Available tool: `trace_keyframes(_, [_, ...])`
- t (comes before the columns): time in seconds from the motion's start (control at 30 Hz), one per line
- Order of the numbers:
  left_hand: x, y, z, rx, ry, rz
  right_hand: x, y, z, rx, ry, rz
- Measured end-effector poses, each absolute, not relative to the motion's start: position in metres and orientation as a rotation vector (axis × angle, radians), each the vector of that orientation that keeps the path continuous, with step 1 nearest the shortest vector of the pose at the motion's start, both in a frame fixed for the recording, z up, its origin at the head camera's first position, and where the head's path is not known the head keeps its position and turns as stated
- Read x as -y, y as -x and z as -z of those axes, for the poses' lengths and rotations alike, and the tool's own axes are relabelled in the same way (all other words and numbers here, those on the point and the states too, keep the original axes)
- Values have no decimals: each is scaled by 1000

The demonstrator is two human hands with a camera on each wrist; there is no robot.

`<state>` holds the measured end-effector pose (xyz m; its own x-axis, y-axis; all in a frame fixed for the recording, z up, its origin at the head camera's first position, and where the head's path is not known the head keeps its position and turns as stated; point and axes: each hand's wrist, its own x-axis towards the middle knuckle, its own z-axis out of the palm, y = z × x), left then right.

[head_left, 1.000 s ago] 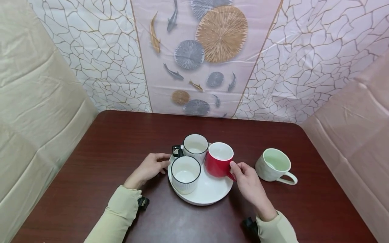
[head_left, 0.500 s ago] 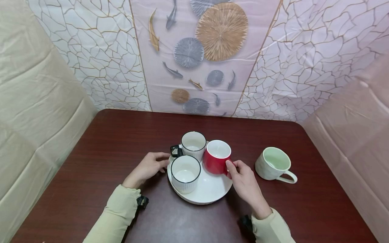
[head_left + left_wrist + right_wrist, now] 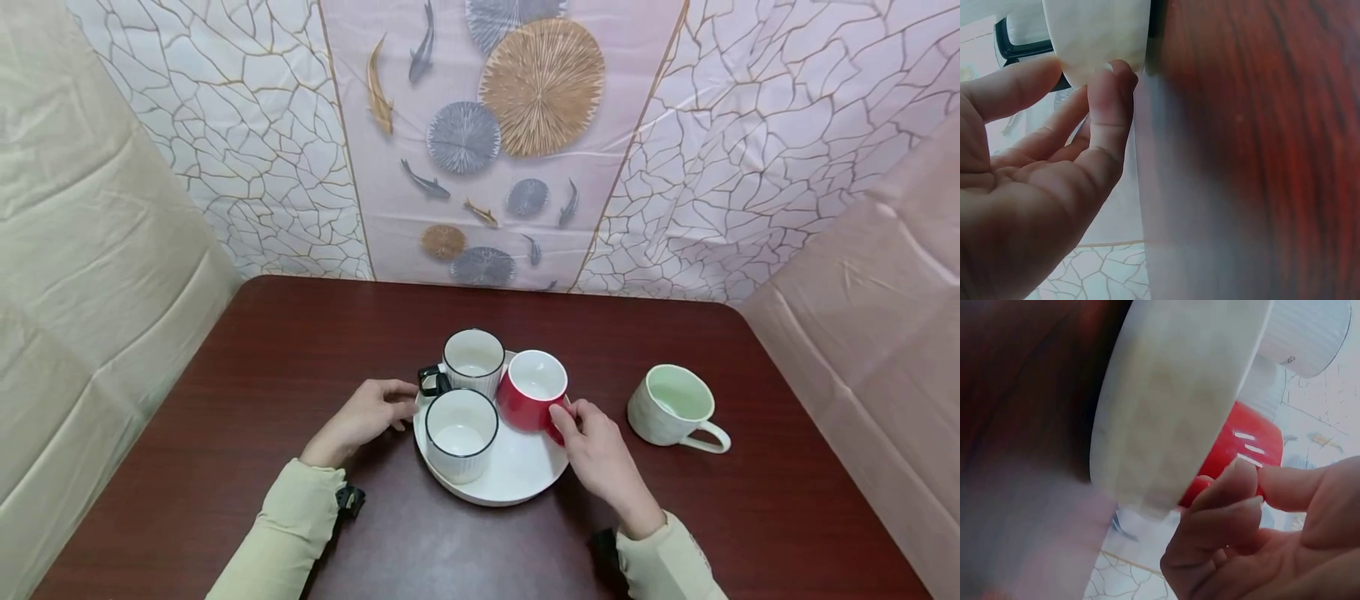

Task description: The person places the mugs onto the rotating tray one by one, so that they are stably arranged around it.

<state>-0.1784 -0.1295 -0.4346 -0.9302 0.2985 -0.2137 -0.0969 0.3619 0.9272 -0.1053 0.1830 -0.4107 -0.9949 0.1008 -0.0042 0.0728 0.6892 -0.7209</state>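
A round white tray [image 3: 517, 477] with a raised side carries three mugs. At its right, my right hand [image 3: 603, 458] pinches the handle of the red mug [image 3: 523, 407]; the right wrist view shows the thumb and fingers closed at the red handle [image 3: 1196, 489]. Two white ribbed mugs with black rims share the tray: one at the back [image 3: 474, 358] and another in front [image 3: 459, 437], their black handles pointing left. My left hand [image 3: 363, 421] rests its fingertips against the tray's left side, thumb and fingers loosely bent, as the left wrist view also shows.
A pale green mug [image 3: 670, 408] stands on the dark brown table [image 3: 322, 333] right of the tray, its handle towards the right. A patterned cloth [image 3: 480, 200] hangs behind the table. Cream padded panels [image 3: 90, 275] border both sides.
The red mug has shifted left on the tray with my right hand on its handle, closer to the white mugs. My left hand stays at the tray's side.
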Motion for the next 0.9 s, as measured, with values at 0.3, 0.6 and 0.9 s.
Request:
trace_keyframes(0.3, [127,177,438,-2302,-166,-1570,-188,106,415,2840,60,-1033])
trace_keyframes(0.6, [125,178,442,-2228,-192,-1652,-192,108,417,2808,96,-1013])
trace_keyframes(0.9, [127,182,437,-2241,-257,-1658,-220,91,396,2498,102,-987])
